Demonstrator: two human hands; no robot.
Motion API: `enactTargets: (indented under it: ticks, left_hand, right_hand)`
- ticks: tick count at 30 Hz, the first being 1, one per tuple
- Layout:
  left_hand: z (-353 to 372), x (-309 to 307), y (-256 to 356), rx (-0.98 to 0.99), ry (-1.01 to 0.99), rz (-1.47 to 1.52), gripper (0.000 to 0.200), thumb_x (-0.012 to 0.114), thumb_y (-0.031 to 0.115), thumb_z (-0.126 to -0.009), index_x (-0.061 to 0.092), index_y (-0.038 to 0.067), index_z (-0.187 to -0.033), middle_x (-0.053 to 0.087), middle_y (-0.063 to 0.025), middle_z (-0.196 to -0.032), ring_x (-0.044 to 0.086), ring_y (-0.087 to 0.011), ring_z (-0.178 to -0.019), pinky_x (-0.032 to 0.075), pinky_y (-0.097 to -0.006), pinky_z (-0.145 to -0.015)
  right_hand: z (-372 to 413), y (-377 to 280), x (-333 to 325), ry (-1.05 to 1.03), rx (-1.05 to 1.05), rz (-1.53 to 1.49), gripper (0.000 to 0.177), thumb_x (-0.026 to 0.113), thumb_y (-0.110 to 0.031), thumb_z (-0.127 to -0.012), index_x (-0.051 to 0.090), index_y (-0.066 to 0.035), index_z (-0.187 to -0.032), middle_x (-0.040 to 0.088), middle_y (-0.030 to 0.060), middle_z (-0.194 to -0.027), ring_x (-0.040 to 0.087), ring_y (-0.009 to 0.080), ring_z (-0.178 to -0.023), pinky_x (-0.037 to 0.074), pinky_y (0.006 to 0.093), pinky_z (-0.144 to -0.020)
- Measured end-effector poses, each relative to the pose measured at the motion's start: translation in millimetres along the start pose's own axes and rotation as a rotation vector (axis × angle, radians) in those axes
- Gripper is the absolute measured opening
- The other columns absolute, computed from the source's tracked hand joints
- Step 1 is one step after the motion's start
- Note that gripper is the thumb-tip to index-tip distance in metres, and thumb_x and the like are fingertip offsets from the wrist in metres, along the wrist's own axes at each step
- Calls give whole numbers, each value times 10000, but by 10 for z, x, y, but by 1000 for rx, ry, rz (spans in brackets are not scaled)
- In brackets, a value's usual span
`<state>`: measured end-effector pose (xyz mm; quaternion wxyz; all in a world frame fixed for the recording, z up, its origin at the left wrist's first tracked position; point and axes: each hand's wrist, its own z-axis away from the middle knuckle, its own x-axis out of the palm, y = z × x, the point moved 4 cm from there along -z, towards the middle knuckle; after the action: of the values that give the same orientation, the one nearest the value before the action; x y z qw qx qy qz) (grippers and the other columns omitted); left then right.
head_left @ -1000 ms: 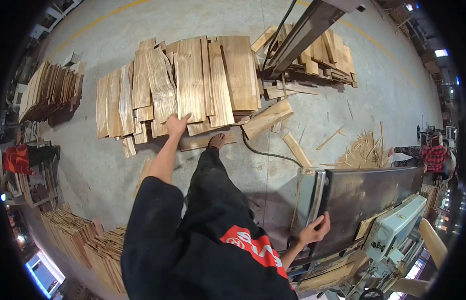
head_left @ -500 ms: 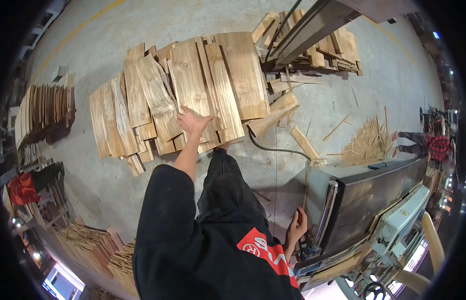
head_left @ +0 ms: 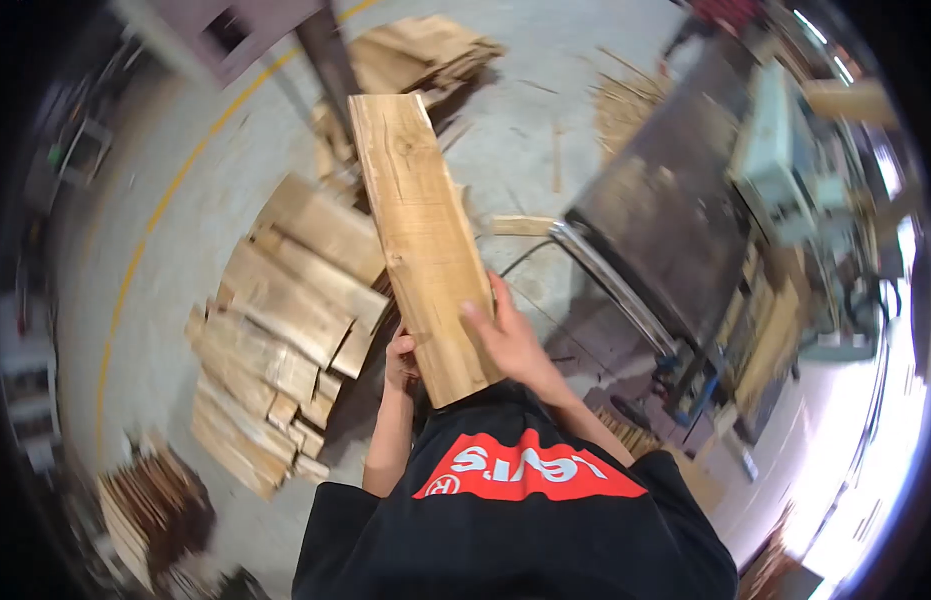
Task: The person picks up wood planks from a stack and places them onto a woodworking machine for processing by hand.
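A long wooden board [head_left: 420, 230] with rough, wavy edges is held up in front of my chest, its far end pointing away from me. My left hand [head_left: 401, 358] grips its left edge near the close end, with the fingers partly hidden beneath. On the opposite edge, my right hand [head_left: 505, 335] is closed round the wood, thumb on top and fingers along the side. Below and to the left lies a pile of similar boards [head_left: 285, 310] spread in overlapping rows.
To the right stands a machine with a long dark table [head_left: 655, 190] and a pale green housing [head_left: 775, 150]. More boards [head_left: 425, 50] lie beyond a metal post [head_left: 328, 60]. A stack of planks [head_left: 155, 510] is at lower left. Wood scraps [head_left: 625, 110] litter the floor.
A board has been lifted from the pile and is now in both hands. My right hand has come up from beside the machine to the board. The view has turned to the right.
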<state>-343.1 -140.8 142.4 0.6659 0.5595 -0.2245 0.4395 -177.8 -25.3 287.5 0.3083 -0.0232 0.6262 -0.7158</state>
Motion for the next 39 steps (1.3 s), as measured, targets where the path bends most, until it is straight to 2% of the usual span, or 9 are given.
enactTargets:
  ticks: [5,8,9,12,17,20,25,32,39]
  left_hand:
    - [-494,950,-439,-300,-208,-251,918,858,217,-832,401,-37,-1587,575,-187,-1517,551,-305,-1416,401,-438,-1221]
    - [-473,1615,-872,-61,-571,-723,1136,942,129,-761,263,-8,-1661,429,-213,-1643,457,-313,-1503,374,-445,-1242]
    - [-354,1960,-992,10,-625,-860,1416,1024,150,-630,105,13,-1698,248,-265,-1725,323,-351,-1585,333,-466,-1267]
    - [-349,2344,-1483,242,-845,-1493,1516,1038,200,-571,41,11,-1698,178,-312,-1727,245,-411,-1607,283,-495,-1290]
    - [-794,2495,-2047,380,-1031,-1673,1469,1008,199,-481,176,-61,-1664,282,-314,-1684,153,-490,-1611,215,-564,-1297]
    - [-921,2828,-2286,385,-1039,-1868,1456,1010,227,-481,200,-70,-1654,318,-296,-1673,166,-472,-1615,185,-610,-1288]
    - [-1206,3143,-2850,630,-1027,-1787,1315,1001,384,-491,405,-90,-1563,451,-281,-1603,273,-428,-1596,197,-601,-1282]
    - [-1929,3429,-3340,757,-1088,-1658,1218,930,582,-566,506,-87,-1492,529,-321,-1520,387,-439,-1541,259,-612,-1252]
    - [-2534,3886,-3464,677,-1139,-1643,1196,955,489,-587,476,-84,-1521,489,-315,-1561,343,-452,-1558,255,-583,-1268]
  right_hand:
    - [427,574,-1017,448,-73,18,700,727,-303,-1000,440,24,-1548,685,345,-1255,692,484,-1152,548,492,-970]
    - [677,1062,-1516,678,2,68,709,743,-264,-989,441,48,-1549,687,330,-1275,696,434,-1197,546,458,-1000]
    - [748,1211,-1629,724,44,66,716,744,-259,-985,436,54,-1551,682,332,-1286,694,428,-1204,546,457,-1001]
    - [911,1693,-1868,857,106,66,730,748,-239,-971,429,82,-1544,673,336,-1293,693,436,-1196,546,471,-993]
    - [1025,1924,-2283,880,276,85,798,751,-211,-941,365,88,-1572,540,364,-1418,570,520,-1288,486,500,-1075]
    - [1009,1819,-2607,1061,124,509,821,759,-195,-919,350,71,-1580,482,345,-1458,488,503,-1366,417,491,-1158]
    - [781,2012,-3026,886,-37,479,472,678,-108,-964,595,114,-1372,436,286,-1593,358,426,-1538,336,482,-1254]
    - [341,2376,-3475,982,16,482,500,652,-117,-984,557,110,-1419,421,288,-1618,356,445,-1542,356,492,-1242]
    - [-356,2467,-4004,1168,44,461,429,664,-133,-982,606,68,-1357,516,248,-1560,435,408,-1502,395,483,-1218]
